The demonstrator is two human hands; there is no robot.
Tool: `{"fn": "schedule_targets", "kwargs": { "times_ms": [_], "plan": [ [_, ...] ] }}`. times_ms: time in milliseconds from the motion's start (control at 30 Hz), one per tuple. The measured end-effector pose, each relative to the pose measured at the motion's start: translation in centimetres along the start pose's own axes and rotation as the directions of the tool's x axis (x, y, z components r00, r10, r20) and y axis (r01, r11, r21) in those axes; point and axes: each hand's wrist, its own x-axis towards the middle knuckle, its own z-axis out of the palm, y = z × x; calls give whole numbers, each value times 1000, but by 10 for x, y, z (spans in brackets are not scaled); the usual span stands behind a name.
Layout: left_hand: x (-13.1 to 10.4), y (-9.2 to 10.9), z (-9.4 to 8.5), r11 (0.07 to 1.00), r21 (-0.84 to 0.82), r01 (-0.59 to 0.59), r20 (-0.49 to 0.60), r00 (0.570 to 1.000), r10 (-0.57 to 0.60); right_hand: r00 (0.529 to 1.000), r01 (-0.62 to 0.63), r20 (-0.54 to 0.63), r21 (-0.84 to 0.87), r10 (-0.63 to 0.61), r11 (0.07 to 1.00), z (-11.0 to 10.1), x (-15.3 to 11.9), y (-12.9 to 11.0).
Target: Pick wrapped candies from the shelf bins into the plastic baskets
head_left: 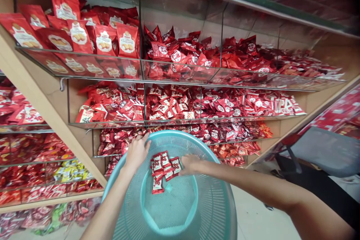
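Note:
A large teal plastic mesh basket stands in front of me. My left hand is closed over its far left rim. Several small red-and-white candy packets lie in a loose cluster on the basket's bottom, toward the far side. My right hand reaches into the basket from the right. Its fingers are curled and slightly blurred, right against the rightmost candy packet. Whether anything is inside those fingers is hidden.
Shelves with clear dividers hold red snack bags and red wrapped sweets. Left of a wooden post, more shelves include yellow packets. A grey-backed chair stands at the right, near the pale floor.

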Motion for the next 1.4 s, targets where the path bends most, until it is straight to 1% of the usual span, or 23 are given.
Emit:
{"fn": "schedule_targets", "kwargs": {
  "times_ms": [100, 133, 233, 300, 400, 467, 533, 600, 633, 700, 767, 800, 867, 933, 967, 1000, 1067, 1133, 1200, 1233, 1300, 1400],
  "plan": [
    [0, 2, 1, 1000, 10, -7, 7, 1000, 7, 990, 53, 137, -90, -40, 995, 5, 2, -2],
    [1, 2, 1, 1000, 13, -8, 10, 1000, 8, 988, 56, 150, -110, -39, 992, 5, 3, -3],
    [1, -1, 3, 1000, 10, -13, 10, 1000, 12, 993, 12, 122, -128, 4, 992, 1, 6, -7],
    [1, -3, 4, 1000, -1, -15, 4, 1000, 15, 994, -6, 111, -131, 21, 991, -6, 5, -10],
    [2, -5, 4, 1000, -12, -15, -5, 1000, 15, 992, 0, 122, -133, 17, 991, -24, -1, -14],
    [2, -5, 4, 1000, -10, -12, -7, 1000, 12, 995, 11, 96, -117, 1, 993, -41, -6, -16],
    [2, -4, 3, 1000, -6, -5, 0, 1000, 5, 999, 47, 2, -63, -47, 997, -60, -11, -18],
    [1, -3, 3, 1000, -2, -2, 10, 1000, 2, 984, 110, -146, 31, -104, 993, -80, -14, -19],
    [1, -2, 3, 1000, -2, 2, 17, 1000, -2, 965, 144, -232, 84, -121, 986, -89, -14, -19],
    [1, -1, 4, 1000, -5, 5, 27, 1000, -5, 909, 215, -401, 217, -114, 952, -105, -10, -21],
    [1, 1, 4, 1000, -13, 2, 35, 999, -1, 858, 292, -512, 403, -51, 867, -115, -1, -23],
    [1, 2, 4, 1000, -17, -2, 37, 999, 2, 846, 324, -533, 510, -3, 797, -119, 5, -25],
    [0, 3, 5, 1000, -20, -6, 40, 999, 7, 853, 349, -512, 702, 99, 621, -123, 18, -29],
    [-1, 3, 5, 1000, -20, -1, 37, 999, 2, 871, 330, -459, 812, 176, 482, -125, 29, -33],
    [-2, 2, 5, 1000, -20, 2, 33, 999, -1, 874, 323, -442, 838, 200, 440, -124, 33, -34],
    [-2, 1, 5, 1000, -19, 4, 28, 1000, -4, 872, 328, -441, 849, 212, 414, -123, 35, -36],
    [-4, -2, 6, 1000, -10, 15, 13, 1000, -15, 842, 384, -492, 835, 221, 395, -118, 36, -40],
    [-5, -6, 7, 1000, 1, 28, 6, 1000, -28, 782, 460, -578, 787, 232, 410, -107, 33, -44],
    [-5, -8, 7, 999, 4, 33, 9, 999, -33, 716, 508, -657, 722, 236, 470, -94, 28, -48],
    [-5, -8, 7, 1000, 2, 30, 13, 999, -30, 692, 515, -685, 691, 229, 508, -87, 25, -49],
    [-5, -8, 7, 1000, -2, 17, 20, 1000, -17, 670, 516, -714, 646, 204, 562, -72, 21, -50],
    [-6, -6, 10, 1000, 6, -7, 41, 999, 7, 682, 509, -707, 644, 190, 571, -55, 19, -46]
  ]
}}
